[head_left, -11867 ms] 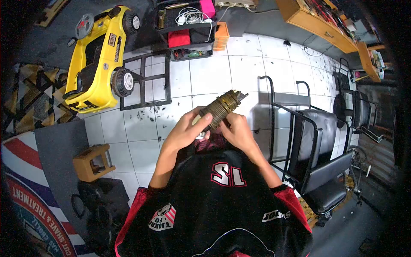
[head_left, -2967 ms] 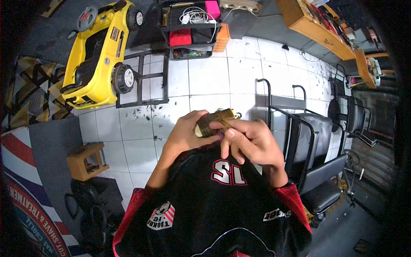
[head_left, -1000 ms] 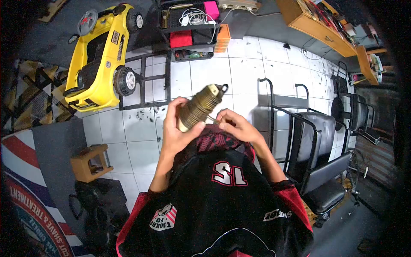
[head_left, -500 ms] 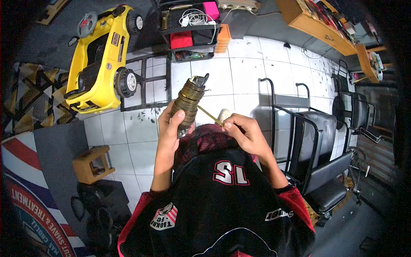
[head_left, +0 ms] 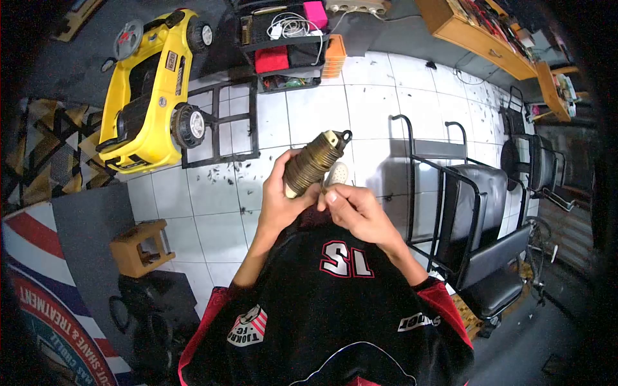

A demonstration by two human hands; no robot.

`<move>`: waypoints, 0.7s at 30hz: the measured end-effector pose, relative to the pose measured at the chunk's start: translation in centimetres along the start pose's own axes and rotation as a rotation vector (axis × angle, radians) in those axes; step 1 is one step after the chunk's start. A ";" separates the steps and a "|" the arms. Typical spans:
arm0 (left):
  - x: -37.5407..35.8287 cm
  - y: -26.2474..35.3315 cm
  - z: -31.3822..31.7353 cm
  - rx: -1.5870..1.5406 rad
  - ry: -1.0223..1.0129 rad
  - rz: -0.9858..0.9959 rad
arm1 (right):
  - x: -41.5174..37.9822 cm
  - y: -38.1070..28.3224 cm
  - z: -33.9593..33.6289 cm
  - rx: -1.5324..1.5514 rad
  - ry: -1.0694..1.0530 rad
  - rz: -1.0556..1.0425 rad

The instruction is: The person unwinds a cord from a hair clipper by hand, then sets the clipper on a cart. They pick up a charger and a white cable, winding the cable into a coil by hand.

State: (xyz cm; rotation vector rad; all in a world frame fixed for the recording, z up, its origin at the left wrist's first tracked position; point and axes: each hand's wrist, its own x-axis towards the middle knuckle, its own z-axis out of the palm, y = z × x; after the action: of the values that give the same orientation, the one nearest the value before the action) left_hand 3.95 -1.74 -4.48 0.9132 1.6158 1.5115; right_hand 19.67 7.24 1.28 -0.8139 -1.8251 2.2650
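A brownish-gold coil of cord [head_left: 311,168], wound round a pale core with a black loop at its upper end, tilts up to the right in front of my chest. My left hand [head_left: 288,196] is wrapped round its lower left side. Close against the coil's lower right, my right hand [head_left: 348,204] pinches the free end of the cord, most of it hidden by the fingers. Both hands are nearly touching. A pale perforated shoe [head_left: 337,174] shows just behind them.
A yellow toy car [head_left: 148,96] stands at upper left beside a black metal frame [head_left: 254,122]. A black shelf cart [head_left: 290,42] is at the top. Black padded chairs [head_left: 492,257] stand on the right. A small wooden stool [head_left: 122,249] is at left.
The coil has turned and tipped to the right in my left hand. My right hand has moved in beside it, and the stretch of cord between them has shortened.
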 end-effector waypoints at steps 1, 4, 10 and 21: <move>0.0 -0.3 0.1 0.048 -0.011 0.002 | -0.2 -0.7 0.1 -0.037 -0.010 -0.012; 0.5 -0.9 -0.4 0.342 -0.057 0.213 | -0.7 -1.7 0.5 -0.123 -0.085 -0.184; -0.1 -0.1 -0.3 0.416 -0.271 0.111 | -0.2 -3.1 -0.2 -0.318 -0.010 -0.331; -1.1 0.5 0.6 0.467 -0.519 0.189 | 2.5 -3.8 -4.1 -0.233 0.110 -0.048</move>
State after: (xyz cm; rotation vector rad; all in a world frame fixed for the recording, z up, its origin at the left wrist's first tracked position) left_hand 5.00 -2.34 -3.96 1.6015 1.5330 0.8988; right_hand 18.59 12.87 3.43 -0.8986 -2.0577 1.9626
